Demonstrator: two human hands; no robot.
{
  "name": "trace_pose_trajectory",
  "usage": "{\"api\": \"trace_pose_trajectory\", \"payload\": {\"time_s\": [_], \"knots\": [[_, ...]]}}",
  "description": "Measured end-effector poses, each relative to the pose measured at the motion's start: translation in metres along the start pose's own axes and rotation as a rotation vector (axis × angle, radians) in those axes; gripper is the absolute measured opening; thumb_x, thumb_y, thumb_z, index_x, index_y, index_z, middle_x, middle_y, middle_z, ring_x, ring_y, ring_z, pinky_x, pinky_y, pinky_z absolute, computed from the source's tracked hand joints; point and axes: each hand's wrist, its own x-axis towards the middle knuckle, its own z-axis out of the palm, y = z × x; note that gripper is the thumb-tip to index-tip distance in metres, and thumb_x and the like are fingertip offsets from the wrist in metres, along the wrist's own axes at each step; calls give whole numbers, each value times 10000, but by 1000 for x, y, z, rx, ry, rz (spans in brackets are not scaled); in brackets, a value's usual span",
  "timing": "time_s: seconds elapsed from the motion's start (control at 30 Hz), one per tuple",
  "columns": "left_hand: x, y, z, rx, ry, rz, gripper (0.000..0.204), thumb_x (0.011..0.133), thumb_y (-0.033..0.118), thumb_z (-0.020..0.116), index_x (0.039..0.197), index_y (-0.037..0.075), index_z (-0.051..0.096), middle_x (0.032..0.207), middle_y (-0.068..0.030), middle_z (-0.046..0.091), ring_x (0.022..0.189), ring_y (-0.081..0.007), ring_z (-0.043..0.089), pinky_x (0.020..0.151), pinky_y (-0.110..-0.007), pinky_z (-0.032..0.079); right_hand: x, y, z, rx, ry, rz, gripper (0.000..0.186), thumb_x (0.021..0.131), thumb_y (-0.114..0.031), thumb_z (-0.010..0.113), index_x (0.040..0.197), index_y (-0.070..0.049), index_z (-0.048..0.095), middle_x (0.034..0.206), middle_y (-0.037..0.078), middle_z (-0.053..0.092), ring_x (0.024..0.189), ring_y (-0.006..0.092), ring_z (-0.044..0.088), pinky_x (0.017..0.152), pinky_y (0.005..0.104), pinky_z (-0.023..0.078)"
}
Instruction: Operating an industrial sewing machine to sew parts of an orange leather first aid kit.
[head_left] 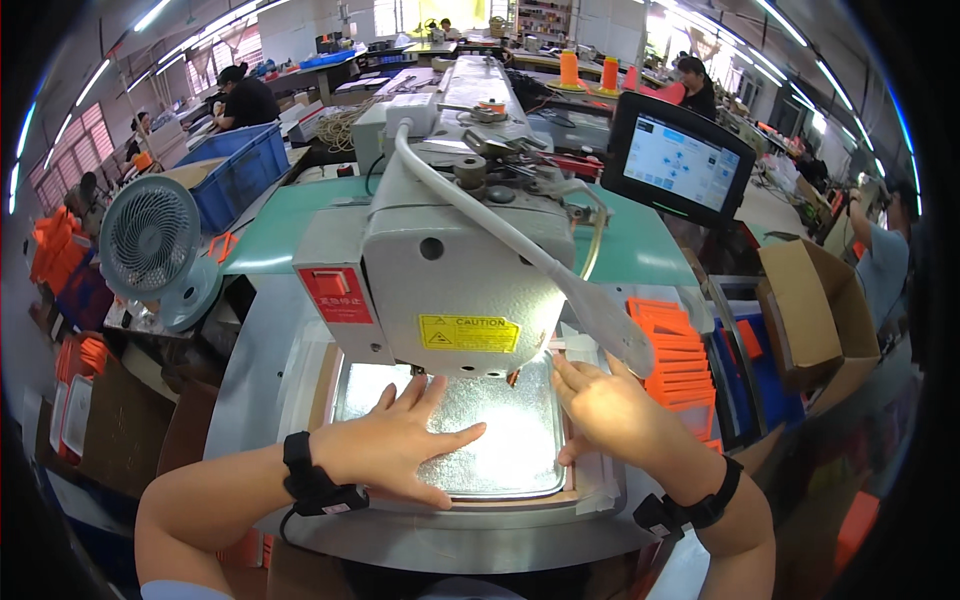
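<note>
A shiny silver, textured sheet with a rounded border lies flat under the head of a large sewing machine. Around it runs a pale wooden-looking frame, partly taped. My left hand rests on the sheet's left part, fingers spread and holding nothing. At the right side of the frame is my right hand, its fingers stretched out along the edge and the thumb apart. A bright white lamp on a flexible neck shines on the sheet. The needle area is mostly hidden behind the machine head.
Orange flat pieces are stacked right of the work. A touch screen stands behind them, and an open cardboard box is farther right. At left are a fan and a blue crate. Other people sit farther off.
</note>
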Motion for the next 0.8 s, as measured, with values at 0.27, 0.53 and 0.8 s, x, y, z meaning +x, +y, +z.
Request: {"api": "trace_pose_trajectory", "payload": {"time_s": [0.27, 0.53, 0.8], "knots": [[-4, -1, -5, -62, -31, -25, 954, 794, 666, 688, 1575, 258, 321, 1536, -470, 72, 1442, -646, 49, 1151, -684, 174, 2, 2, 0, -75, 2, -81, 1014, 611, -565, 806, 1340, 81, 525, 1386, 192, 554, 1313, 296, 533, 1165, 608, 277], [-6, -4, 3, -46, 64, 8, 932, 790, 625, 715, 1564, 255, 349, 1490, -482, 151, 1415, -657, 126, 1118, -700, 238, 2, 2, -1, -54, 16, -83, 1007, 628, -578, 784, 1343, 81, 526, 1329, 188, 586, 1307, 300, 536, 1170, 607, 271], [-5, -4, 6, -25, 99, 19, 907, 800, 599, 716, 1556, 240, 367, 1453, -453, 226, 1377, -630, 225, 1092, -702, 277, 1, 5, 0, -5, 41, -90, 1021, 619, -601, 772, 1338, 86, 540, 1338, 203, 589, 1310, 305, 536, 1171, 614, 262]]}}
